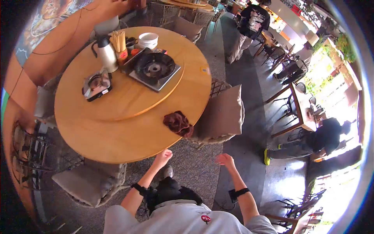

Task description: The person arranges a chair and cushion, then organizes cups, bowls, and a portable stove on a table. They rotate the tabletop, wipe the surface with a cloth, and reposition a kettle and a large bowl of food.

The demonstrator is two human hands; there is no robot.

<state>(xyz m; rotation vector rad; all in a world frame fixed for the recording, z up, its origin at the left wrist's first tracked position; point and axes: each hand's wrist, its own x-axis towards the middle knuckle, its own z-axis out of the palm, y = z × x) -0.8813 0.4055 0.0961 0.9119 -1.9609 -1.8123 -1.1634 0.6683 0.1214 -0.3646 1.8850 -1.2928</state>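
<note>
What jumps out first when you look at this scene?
The round wooden table fills the left side, with a black burner on its turntable and a crumpled dark red cloth at its near edge. Just below, the left hand is close to the rim, and the right hand is spread over the floor.

On my feed I count 1 round table (117, 136) carrying 1 turntable (128, 99), 2 cookers, a large cooker (155, 69) and a small cooker (96, 84), 1 jug (106, 50), 1 chopstick holder (119, 43), 1 stack of white bowls (148, 39) and 1 dark red cloth (178, 123). Around it I make out 4 cushioned chairs (224, 113). There are 2 bare hands, the left hand (163, 156) and the right hand (225, 159), and 2 other people (325, 136).
</note>
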